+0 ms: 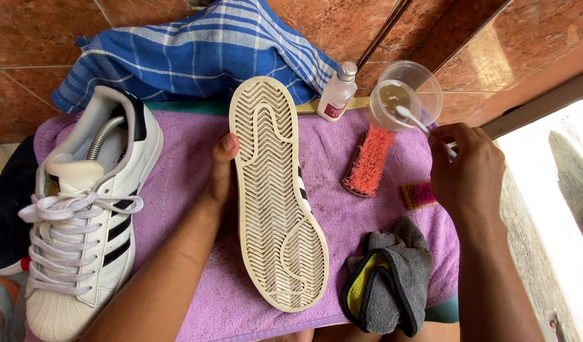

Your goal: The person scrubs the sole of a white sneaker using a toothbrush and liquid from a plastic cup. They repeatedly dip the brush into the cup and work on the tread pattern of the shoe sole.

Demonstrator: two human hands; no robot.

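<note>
Currently left hand point(220, 171) grips upturned sneaker point(275, 190) sole-up; right hand point(463, 170), at two o'clock, pinches toothbrush point(413, 120) in plastic cup point(405, 95), which could tip.

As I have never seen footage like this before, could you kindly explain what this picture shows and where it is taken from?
The single picture comes from a camera worn on a person's head, looking down at their own bare hands. The left hand holds a shoe turned on its side, sole facing the camera, on a purple towel. The right hand dips a toothbrush into a clear plastic cup. Around them lie the other white shoe, a pink scrubbing brush, a small bottle, a grey cloth and a blue checked cloth.
</note>
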